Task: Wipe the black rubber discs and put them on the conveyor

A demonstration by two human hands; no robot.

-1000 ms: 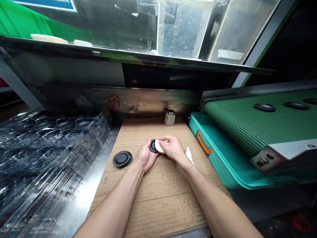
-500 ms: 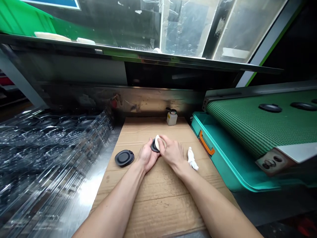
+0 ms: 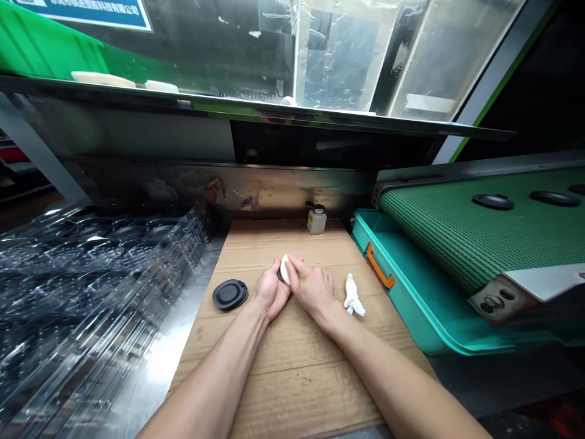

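Note:
My left hand is closed around a round black plastic lid, palm turned up; most of the lid is hidden. Against its face my right hand pinches a white round pad. Both hands meet above the middle of a cardboard sheet. Left of them lies a small stack of black lids. To the right is a crumpled white cloth. Behind the hands, a small whitish bottle with a dark top stands at the far end of the cardboard.
Clear plastic trays holding black parts are stacked at left. On the right, a teal bin with an orange handle sits beneath a green conveyor belt carrying black lids. A metal shelf edge crosses above the far side.
My right hand has shifted slightly left with the white pad, which now covers more of the black lid. The camera view has tilted slightly. The stack and cloth stay in place.

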